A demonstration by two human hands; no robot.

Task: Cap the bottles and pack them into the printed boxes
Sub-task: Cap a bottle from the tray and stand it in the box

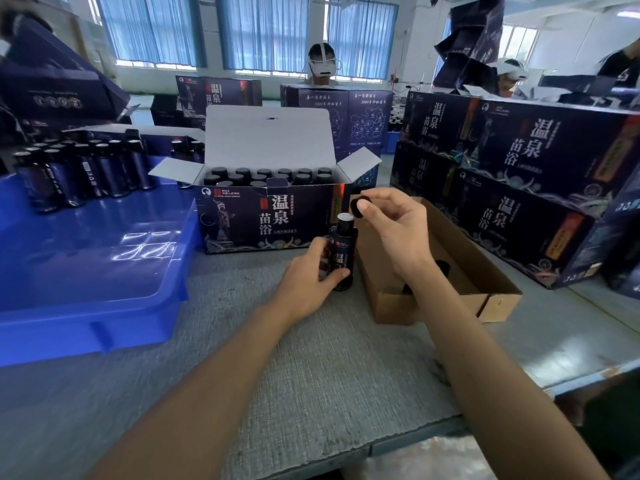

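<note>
Bright daylight is coming in through tall blue-curtained windows (149, 29) at 12 o'clock; white glare is streaking the glossy blue plastic tray (86, 271) at 9; frame edges bending, smearing.

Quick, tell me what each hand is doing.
Left hand: closed around the bottle.
Right hand: pinching a cap.

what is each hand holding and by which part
Left hand grips the bottle round its body; right hand pinches a black cap by its edge.
</note>
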